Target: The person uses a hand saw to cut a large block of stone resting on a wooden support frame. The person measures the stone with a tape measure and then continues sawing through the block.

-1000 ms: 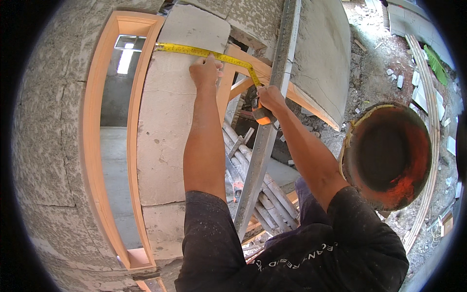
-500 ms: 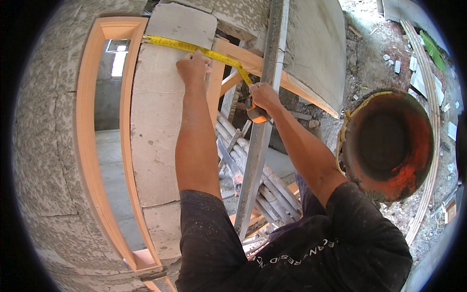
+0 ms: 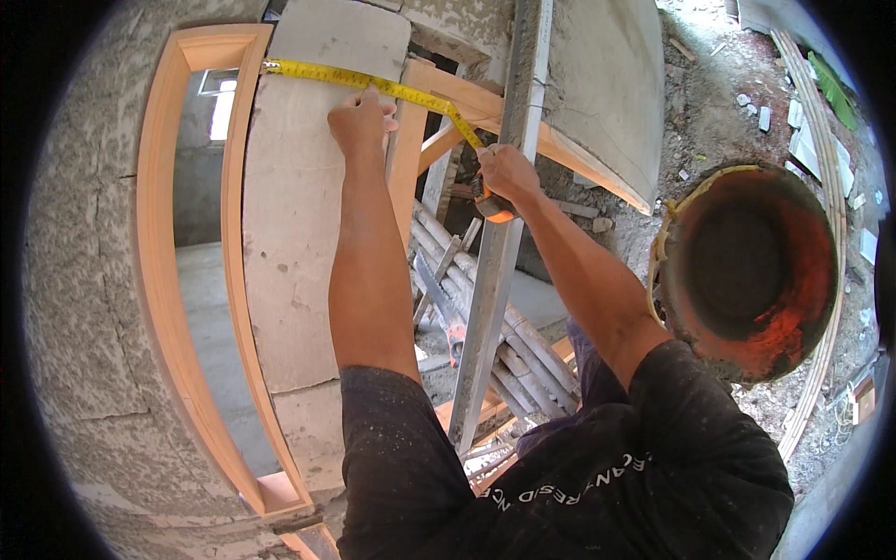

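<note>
View shift, tape measure [image 3: 411,93] from right hand [image 3: 509,175] past left hand [image 3: 358,123]

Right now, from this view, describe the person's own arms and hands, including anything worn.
The left hand and right hand are bare, as are the forearms; no glove, watch or bracelet shows. The short, loose sleeves are near-black, dotted with pale specks, and end near the elbows. They belong to a dark shirt with white lettering.

Head-worn fisheye, facing down, near left hand [image 3: 359,123], right hand [image 3: 509,175]
</note>
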Motion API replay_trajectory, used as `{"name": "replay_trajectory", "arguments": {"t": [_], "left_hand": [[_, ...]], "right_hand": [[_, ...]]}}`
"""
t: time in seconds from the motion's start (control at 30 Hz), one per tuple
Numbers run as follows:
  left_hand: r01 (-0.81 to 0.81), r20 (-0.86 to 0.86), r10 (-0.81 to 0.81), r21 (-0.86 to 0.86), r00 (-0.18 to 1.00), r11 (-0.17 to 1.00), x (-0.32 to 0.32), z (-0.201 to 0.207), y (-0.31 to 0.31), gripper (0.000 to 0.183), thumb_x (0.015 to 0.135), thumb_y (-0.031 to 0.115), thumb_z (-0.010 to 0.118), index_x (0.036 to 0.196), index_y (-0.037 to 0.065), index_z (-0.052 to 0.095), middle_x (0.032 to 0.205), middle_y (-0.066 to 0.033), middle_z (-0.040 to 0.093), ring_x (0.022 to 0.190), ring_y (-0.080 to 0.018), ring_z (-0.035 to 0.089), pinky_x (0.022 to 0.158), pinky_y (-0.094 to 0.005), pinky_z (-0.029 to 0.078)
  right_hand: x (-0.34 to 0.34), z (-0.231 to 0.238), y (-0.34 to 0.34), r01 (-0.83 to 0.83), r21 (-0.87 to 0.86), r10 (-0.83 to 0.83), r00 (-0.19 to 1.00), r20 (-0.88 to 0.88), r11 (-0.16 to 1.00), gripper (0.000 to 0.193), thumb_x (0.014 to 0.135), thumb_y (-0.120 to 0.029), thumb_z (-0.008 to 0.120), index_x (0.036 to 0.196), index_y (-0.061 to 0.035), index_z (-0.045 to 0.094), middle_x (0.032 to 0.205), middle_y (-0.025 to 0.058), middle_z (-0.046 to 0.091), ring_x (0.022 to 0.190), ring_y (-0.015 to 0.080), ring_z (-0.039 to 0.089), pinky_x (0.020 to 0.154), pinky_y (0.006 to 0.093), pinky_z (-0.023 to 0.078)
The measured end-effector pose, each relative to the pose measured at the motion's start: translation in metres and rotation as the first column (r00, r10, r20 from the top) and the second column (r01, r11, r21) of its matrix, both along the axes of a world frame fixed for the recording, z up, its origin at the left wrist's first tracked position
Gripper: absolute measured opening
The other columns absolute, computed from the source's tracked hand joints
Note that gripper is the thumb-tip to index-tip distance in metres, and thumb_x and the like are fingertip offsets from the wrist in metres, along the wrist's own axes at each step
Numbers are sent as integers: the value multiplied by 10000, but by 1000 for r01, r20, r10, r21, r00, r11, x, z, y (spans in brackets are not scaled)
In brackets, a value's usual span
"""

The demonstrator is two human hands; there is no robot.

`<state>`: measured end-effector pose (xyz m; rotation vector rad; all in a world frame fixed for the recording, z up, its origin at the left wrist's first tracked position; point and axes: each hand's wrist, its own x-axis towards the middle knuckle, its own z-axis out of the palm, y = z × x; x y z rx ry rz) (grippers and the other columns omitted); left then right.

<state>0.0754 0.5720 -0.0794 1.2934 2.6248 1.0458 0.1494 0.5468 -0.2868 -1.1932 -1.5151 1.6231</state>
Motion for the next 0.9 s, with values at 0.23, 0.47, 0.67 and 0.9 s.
{"name": "replay_trajectory", "arguments": {"t": [0.23, 0.47, 0.67, 0.9], "left_hand": [[77, 17, -79, 89, 997, 993, 8, -10, -56, 338, 886, 269, 566, 786, -49, 618, 666, -111, 639, 450, -123, 549, 415, -249, 405], [64, 42, -55, -254, 998, 965, 68, -89, -228, 294, 903, 271, 554, 818, 3, 641, 715, -101, 629, 660, -138, 592, 605, -306, 464], [-117, 27, 150, -492, 988, 863, 68, -184, -407, 370, 871, 361, 546, 851, 5, 648, 725, -199, 614, 717, -358, 609, 670, -423, 457], [-255, 46, 335, -553, 941, 793, 79, -209, -504, 393, 841, 383, 564, 808, 6, 673, 793, -212, 634, 802, -365, 630, 747, -428, 467]], "right_hand": [[4, -1, 3, -23, 39, 22, 999, 35, 999, 381, 927, -388, 405, 966, -79, 625, 922, 188, 649, 906, 384, 614, 796, 460, 485], [7, 2, 6, -56, -8, 57, 995, 76, 998, 391, 934, -401, 376, 1004, -97, 614, 1020, 160, 638, 992, 357, 593, 848, 455, 466], [7, 9, 2, -60, -2, 60, 994, 91, 998, 393, 940, -392, 360, 1007, -101, 615, 1024, 149, 640, 993, 349, 596, 840, 450, 473], [-4, -12, 12, -158, 478, 30, 964, 264, 864, 253, 887, -232, 453, 973, -63, 620, 956, 170, 630, 938, 359, 605, 806, 457, 484]]}}
